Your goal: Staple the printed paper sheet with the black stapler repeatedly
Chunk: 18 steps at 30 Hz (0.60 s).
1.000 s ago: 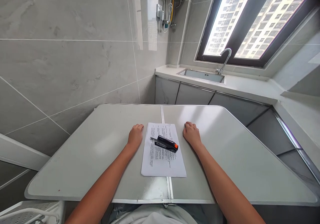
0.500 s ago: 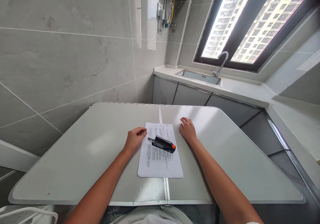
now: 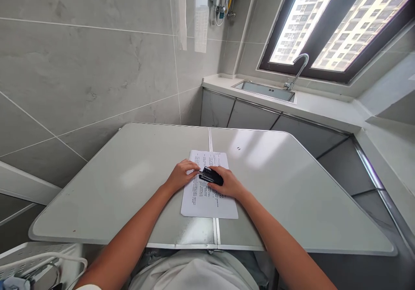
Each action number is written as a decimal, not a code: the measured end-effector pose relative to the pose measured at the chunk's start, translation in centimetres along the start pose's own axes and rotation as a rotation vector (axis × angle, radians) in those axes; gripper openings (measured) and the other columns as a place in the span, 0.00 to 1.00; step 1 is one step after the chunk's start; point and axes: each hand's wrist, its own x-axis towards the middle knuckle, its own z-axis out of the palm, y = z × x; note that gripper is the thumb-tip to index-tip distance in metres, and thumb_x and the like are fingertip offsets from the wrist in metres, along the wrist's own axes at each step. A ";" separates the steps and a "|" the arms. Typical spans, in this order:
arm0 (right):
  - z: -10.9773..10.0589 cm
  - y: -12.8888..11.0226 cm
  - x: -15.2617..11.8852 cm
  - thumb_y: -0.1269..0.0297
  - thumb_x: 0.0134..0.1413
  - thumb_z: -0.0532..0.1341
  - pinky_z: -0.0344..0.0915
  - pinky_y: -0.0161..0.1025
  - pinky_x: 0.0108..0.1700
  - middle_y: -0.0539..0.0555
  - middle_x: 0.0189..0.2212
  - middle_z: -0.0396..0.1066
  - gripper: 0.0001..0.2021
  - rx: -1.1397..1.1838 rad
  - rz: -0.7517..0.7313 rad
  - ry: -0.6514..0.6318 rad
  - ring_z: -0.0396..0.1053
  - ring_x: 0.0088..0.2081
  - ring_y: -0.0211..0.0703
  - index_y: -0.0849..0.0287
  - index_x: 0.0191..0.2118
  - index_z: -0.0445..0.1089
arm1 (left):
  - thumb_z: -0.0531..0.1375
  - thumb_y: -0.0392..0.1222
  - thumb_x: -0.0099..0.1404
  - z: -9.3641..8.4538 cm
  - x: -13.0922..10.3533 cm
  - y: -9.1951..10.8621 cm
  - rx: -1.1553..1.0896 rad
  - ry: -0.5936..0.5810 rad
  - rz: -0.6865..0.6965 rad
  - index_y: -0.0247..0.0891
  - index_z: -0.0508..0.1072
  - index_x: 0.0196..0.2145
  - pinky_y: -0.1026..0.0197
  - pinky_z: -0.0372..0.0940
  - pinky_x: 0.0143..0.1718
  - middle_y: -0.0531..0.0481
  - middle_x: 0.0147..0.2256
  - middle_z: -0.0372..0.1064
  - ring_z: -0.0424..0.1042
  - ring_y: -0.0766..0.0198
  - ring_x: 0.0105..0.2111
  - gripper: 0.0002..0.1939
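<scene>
A black stapler (image 3: pixel 212 176) lies across a printed sheet of paper (image 3: pixel 207 208). My right hand (image 3: pixel 229 182) is wrapped around its rear end from the right, with the orange part covered. From the left, my left hand (image 3: pixel 183 174) has thumb and fingers pinched together at the stapler's front end, where a thin silvery metal part shows. Whether the fingertips grip that part or a small separate piece cannot be made out. Two tiny dark bits (image 3: pixel 239 148) lie on the table beyond my right hand.
The pale folding table (image 3: pixel 113 195) has a metal seam down its middle. A white plastic basket (image 3: pixel 42 255) stands at the lower left. Behind are a tiled wall, a counter with a sink (image 3: pixel 266 90) and a faucet (image 3: pixel 300 69), and a window.
My right hand has moved left from the bare table onto the stapler, exposing the tiny dark bits. My left hand has come right to the stapler's front end. The view has tilted down.
</scene>
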 end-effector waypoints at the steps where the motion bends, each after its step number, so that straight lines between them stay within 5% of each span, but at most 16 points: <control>1: 0.2 0.0 -0.1 0.60 0.60 0.67 0.71 0.50 0.50 0.57 0.47 0.76 0.26 -0.019 0.009 0.003 0.74 0.46 0.51 0.53 0.62 0.66 | 0.65 0.41 0.67 0.1 0.0 -0.1 0.009 -0.032 0.010 0.46 0.84 0.41 0.51 0.70 0.49 0.46 0.41 0.80 0.75 0.55 0.43 0.07; 5: 0.7 0.1 -0.1 0.66 0.60 0.64 0.71 0.48 0.49 0.56 0.46 0.76 0.23 -0.034 0.009 0.035 0.74 0.45 0.49 0.52 0.61 0.67 | 0.65 0.42 0.67 0.3 0.0 -0.2 -0.024 -0.109 0.012 0.46 0.85 0.39 0.52 0.70 0.47 0.46 0.41 0.80 0.77 0.55 0.42 0.06; 18: 0.5 0.3 -0.1 0.66 0.60 0.64 0.72 0.46 0.46 0.55 0.45 0.76 0.23 -0.014 0.004 0.013 0.75 0.43 0.49 0.51 0.60 0.68 | 0.66 0.44 0.67 0.5 0.4 -0.8 -0.042 -0.136 -0.005 0.43 0.84 0.37 0.56 0.73 0.47 0.47 0.41 0.80 0.78 0.59 0.41 0.06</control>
